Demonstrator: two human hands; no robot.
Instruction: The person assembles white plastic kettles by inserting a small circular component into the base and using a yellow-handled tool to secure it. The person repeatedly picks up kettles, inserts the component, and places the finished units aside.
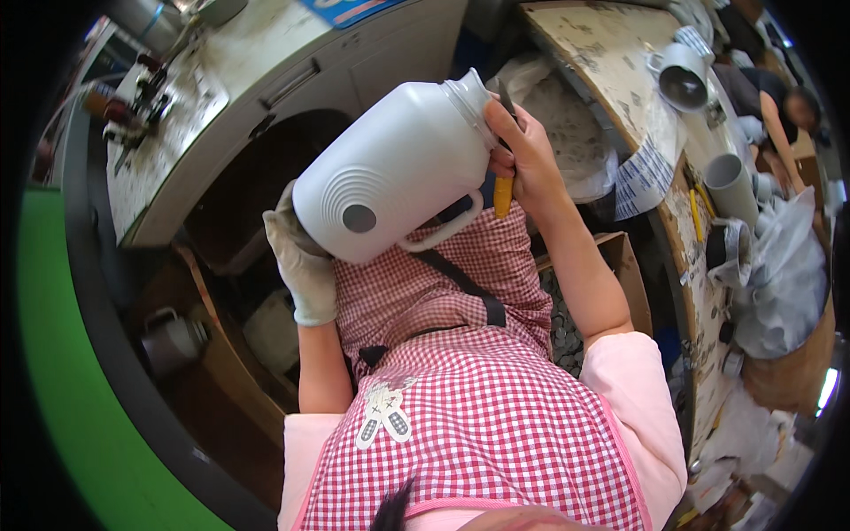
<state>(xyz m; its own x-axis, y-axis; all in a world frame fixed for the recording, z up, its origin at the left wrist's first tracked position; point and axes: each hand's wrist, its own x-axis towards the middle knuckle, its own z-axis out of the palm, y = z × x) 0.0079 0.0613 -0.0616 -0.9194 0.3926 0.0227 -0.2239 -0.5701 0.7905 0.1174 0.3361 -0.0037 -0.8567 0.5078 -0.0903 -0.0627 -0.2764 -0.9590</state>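
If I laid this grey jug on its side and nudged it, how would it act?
The grey jug may roll on its rounded sides, though its protruding handle would likely catch. It's probably stiff, as no dents show. Its mostly smooth surface could feel slippery.

Fisheye view; straight edges bow outward, corners black. The grey jug [403, 173] appears softly lit and sharp; deep shadow fills the recess [237, 181] to its left, and a white strip [828, 391] glares far to its right.
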